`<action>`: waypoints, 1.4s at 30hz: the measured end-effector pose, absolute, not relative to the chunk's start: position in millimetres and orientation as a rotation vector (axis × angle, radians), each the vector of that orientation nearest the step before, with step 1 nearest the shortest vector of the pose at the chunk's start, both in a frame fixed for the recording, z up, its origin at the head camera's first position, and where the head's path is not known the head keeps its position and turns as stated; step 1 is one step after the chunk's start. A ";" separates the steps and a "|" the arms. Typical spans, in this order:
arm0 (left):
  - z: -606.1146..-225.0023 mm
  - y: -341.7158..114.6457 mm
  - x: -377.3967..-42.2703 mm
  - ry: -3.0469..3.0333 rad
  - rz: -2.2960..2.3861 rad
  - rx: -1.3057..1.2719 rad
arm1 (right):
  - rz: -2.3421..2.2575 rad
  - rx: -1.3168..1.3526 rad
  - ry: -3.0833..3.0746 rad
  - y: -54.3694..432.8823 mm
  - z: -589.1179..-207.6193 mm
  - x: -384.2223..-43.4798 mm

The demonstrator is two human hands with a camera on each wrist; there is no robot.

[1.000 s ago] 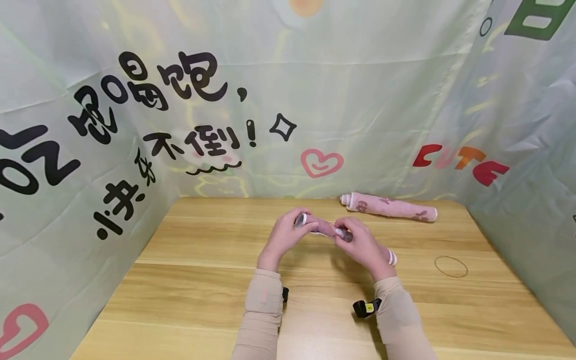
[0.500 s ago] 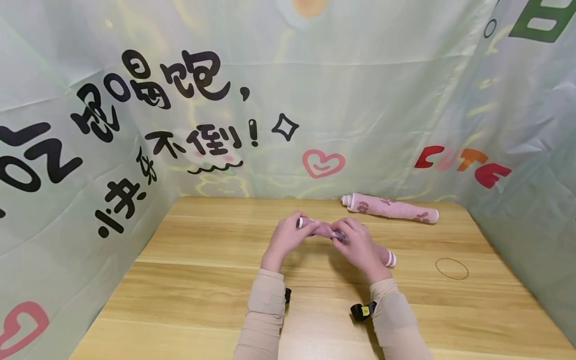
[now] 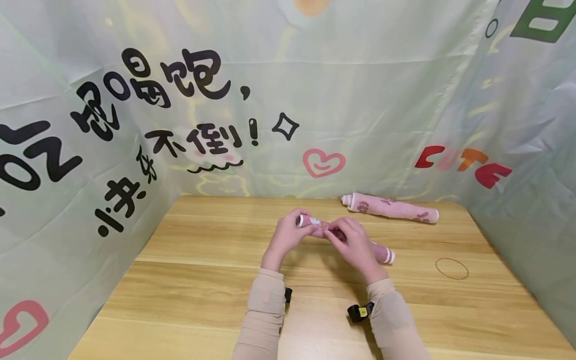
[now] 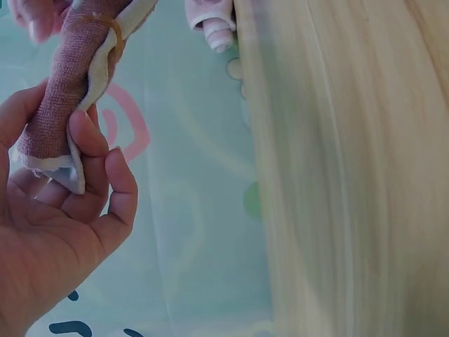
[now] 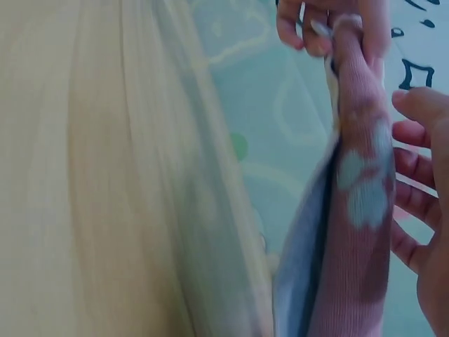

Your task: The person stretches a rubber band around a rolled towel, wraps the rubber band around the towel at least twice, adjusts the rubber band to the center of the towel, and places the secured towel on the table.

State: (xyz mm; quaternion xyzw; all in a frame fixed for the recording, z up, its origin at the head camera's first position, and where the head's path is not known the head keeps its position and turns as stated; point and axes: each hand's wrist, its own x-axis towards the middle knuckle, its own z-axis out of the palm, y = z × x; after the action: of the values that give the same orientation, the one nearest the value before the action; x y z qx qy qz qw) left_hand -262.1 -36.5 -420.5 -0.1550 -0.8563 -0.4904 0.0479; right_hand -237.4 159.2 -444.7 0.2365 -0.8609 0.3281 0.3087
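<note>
A dusky-pink towel [image 3: 383,253], rolled into a tube with white edges, hangs slanted over the table between both hands. My left hand [image 3: 290,234] grips its left end, thumb on one side and fingers curled round the other. A thin tan rubber band [image 4: 118,38] circles the roll a short way past the left fingers. My right hand [image 3: 353,242] holds the roll near that band, its thumb and index fingertip close together there. In the right wrist view, pale flower shapes show on the towel [image 5: 358,246], and a loose edge gapes along one side.
A second, lighter pink rolled towel [image 3: 391,206] lies at the back right of the wooden table [image 3: 189,280]. Another rubber band [image 3: 452,269] lies flat on the right. Printed fabric [image 3: 382,110] stands behind the table and along both sides.
My right hand has slid left along the roll toward the left hand, and its fingers have shifted around the band area. The left hand keeps its grip on the end.
</note>
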 end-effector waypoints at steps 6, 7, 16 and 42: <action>-419.8 -35.6 -261.7 -2.603 -1.514 -0.528 | 0.890 0.493 -2.400 147.3 -439.1 -233.0; -420.1 -35.7 -261.7 -2.601 -1.518 -0.540 | 0.899 0.477 -2.424 146.7 -438.5 -232.4; -420.7 -33.9 -261.6 -2.579 -1.561 -0.630 | 0.833 0.352 -2.405 143.1 -438.9 -231.4; -416.5 -39.6 -261.8 -2.449 -1.670 -0.502 | 0.792 0.143 -2.492 159.7 -438.7 -236.2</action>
State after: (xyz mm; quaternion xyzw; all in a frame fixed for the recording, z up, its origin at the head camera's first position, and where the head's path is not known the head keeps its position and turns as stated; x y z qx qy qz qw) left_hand -261.8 -39.6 -416.5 -0.1666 -0.8128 -0.5541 0.0677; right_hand -236.2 159.7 -438.7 0.0526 -0.9193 0.2921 0.2584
